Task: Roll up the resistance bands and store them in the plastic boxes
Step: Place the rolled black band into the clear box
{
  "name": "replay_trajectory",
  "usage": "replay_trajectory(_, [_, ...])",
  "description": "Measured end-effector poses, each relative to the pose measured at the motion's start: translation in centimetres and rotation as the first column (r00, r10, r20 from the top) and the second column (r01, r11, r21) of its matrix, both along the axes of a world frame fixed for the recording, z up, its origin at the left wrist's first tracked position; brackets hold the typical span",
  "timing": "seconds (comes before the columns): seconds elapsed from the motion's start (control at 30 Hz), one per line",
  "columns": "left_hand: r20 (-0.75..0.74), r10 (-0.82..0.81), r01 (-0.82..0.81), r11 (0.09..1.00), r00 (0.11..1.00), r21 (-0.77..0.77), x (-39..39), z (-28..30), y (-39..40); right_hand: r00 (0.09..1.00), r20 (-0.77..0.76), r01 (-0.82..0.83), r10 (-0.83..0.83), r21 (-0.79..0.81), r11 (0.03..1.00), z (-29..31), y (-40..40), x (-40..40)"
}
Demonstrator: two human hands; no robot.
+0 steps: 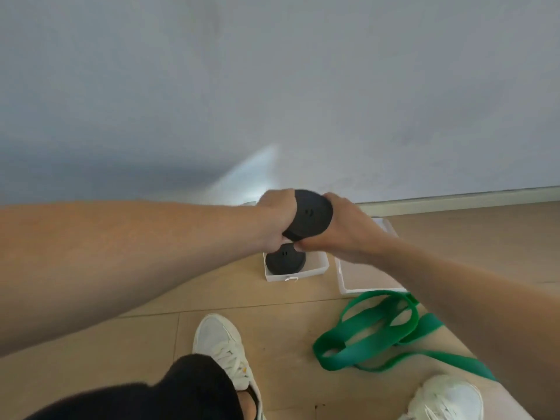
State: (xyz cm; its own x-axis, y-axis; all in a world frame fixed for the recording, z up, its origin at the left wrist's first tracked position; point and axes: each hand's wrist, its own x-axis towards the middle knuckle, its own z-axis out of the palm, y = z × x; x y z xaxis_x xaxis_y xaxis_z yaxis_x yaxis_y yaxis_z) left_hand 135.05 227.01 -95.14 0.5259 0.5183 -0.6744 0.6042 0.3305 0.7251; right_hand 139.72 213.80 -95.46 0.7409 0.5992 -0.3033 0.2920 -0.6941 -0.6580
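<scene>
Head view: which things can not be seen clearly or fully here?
- Black roll: both ends covered by the left hand and right hand.
- White box: far part hidden behind the hands; only one roll inside shows.
- Second box: partly behind the right forearm.
- Green band: its far end passes under the forearm.

Both arms reach forward, left hand [274,219] and right hand [339,231] clenched close together.
</scene>
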Motion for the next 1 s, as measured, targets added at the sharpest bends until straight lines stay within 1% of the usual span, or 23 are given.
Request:
replay_trajectory(0.07, [-0.035, -0.092, 0.091, 0.995, 0.995, -0.038, 0.0, -3.9, 1.2, 0.998, -0.06, 0.02, -0.021, -0.024, 1.0, -4.0, 0.6, 0.2])
replay_trajectory(0.1, [-0.048, -0.148, 0.147, 0.989, 0.988, -0.022, -0.1, -5.9, 1.9, 0.995, -0.086, 0.039, -0.042, -0.034, 0.999, -6.0, 0.8, 0.4])
replay_trajectory(0.17, [-0.097, -0.252, 0.26, 0.963, 0.963, 0.078, -0.5, -9.5, 3.4, 0.986, -0.141, 0.085, -0.092, -0.052, 0.995, -9.5, 1.2, 0.4])
replay_trajectory(0.23, [-0.148, -0.32, 0.349, 0.901, 0.936, 0.258, -1.3, -12.6, 4.4, 0.98, -0.167, 0.096, -0.11, -0.085, 0.992, -12.4, 1.9, 0.4])
replay_trajectory(0.27, [-0.154, -0.337, 0.37, 0.857, 0.929, 0.36, -1.9, -13.9, 4.5, 0.981, -0.165, 0.086, -0.104, -0.109, 0.99, -13.6, 2.3, 0.3])
replay_trajectory(0.3, [-0.142, -0.322, 0.351, 0.819, 0.936, 0.455, -2.5, -15.3, 4.6, 0.983, -0.158, 0.076, -0.097, -0.133, 0.988, -14.6, 2.7, 0.3])
replay_trajectory(0.33, [-0.115, -0.282, 0.3, 0.802, 0.952, 0.517, -3.0, -16.5, 4.5, 0.984, -0.152, 0.073, -0.096, -0.152, 0.986, -15.4, 3.1, 0.2])
replay_trajectory(0.37, [-0.083, -0.235, 0.242, 0.806, 0.968, 0.54, -3.4, -17.5, 4.6, 0.984, -0.146, 0.075, -0.099, -0.163, 0.984, -16.1, 3.5, 0.1])
replay_trajectory(0.43, [-0.062, -0.156, 0.166, 0.842, 0.986, 0.514, -4.3, -19.4, 4.6, 0.985, -0.136, 0.078, -0.105, -0.19, 0.979, -17.1, 4.1, -0.1])
replay_trajectory(0.47, [-0.075, -0.146, 0.164, 0.854, 0.986, 0.493, -4.6, -20.0, 4.6, 0.985, -0.132, 0.083, -0.111, -0.206, 0.975, -17.4, 4.3, -0.2])
replay_trajectory(0.53, [-0.112, -0.191, 0.222, 0.839, 0.975, 0.497, -5.1, -20.8, 4.8, 0.979, -0.139, 0.113, -0.148, -0.233, 0.966, -18.0, 4.2, -0.2])
replay_trajectory(0.6, [-0.148, -0.277, 0.313, 0.796, 0.95, 0.518, -5.4, -21.0, 5.0, 0.974, -0.149, 0.132, -0.172, -0.246, 0.96, -18.4, 4.0, -0.1])
replay_trajectory(0.7, [-0.181, -0.375, 0.411, 0.74, 0.909, 0.532, -5.4, -21.2, 5.2, 0.978, -0.152, 0.097, -0.142, -0.272, 0.957, -18.6, 3.8, 0.0])
replay_trajectory(0.83, [-0.141, -0.378, 0.393, 0.755, 0.915, 0.525, -5.0, -21.6, 5.4, 0.983, -0.159, 0.039, -0.091, -0.305, 0.952, -18.9, 3.7, 0.0])
replay_trajectory(1.0, [-0.114, -0.382, 0.378, 0.744, 0.917, 0.551, -5.1, -22.1, 5.3, 0.976, -0.219, -0.076, -0.02, -0.419, 0.905, -18.6, 4.6, 0.3])
